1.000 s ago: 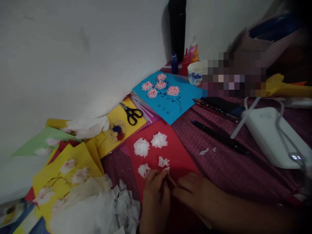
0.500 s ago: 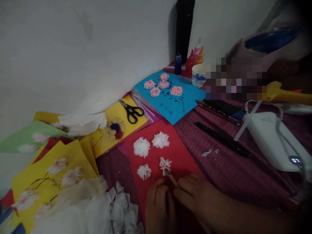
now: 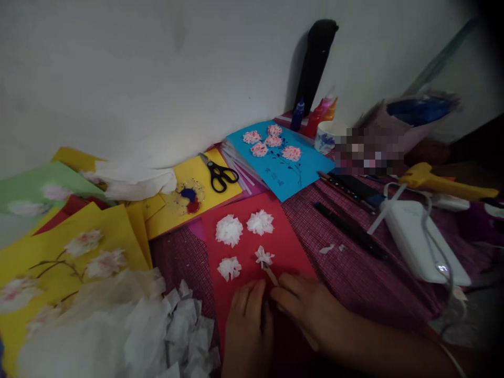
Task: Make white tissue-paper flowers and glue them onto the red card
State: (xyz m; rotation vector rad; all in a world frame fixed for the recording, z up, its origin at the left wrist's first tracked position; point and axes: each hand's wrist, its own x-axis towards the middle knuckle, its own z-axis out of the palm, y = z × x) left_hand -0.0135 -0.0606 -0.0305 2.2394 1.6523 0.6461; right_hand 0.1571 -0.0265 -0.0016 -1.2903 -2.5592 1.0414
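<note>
A red sheet point(image 3: 244, 210) bears several white tissue flowers; the upper left one point(image 3: 229, 230) is among the fullest. My right hand point(image 3: 301, 302) is closed round a thin wooden stick point(image 3: 271, 275), whose tip touches the small tissue flower point(image 3: 264, 257) at the sheet's middle right. Beside it, my left hand point(image 3: 248, 320) rests low on the sheet, fingers bent together; whether anything is between them is hidden. White tissue squares point(image 3: 189, 331) lie in a heap to the left of my left hand.
Black scissors point(image 3: 219, 174) lie on a yellow sheet with paint blots. Behind is a blue sheet point(image 3: 252, 152) with pink-white flowers. Paint bottles point(image 3: 298, 115) and a cup point(image 3: 326, 137) stand near the wall. Right are a black pen point(image 3: 350, 231), a white power bank point(image 3: 423, 241) and a yellow tool point(image 3: 444, 181).
The view has shifted, showing more of the right side. The stick's tip stays at the small flower, whose tissue now looks more gathered. Both hands remain close together.
</note>
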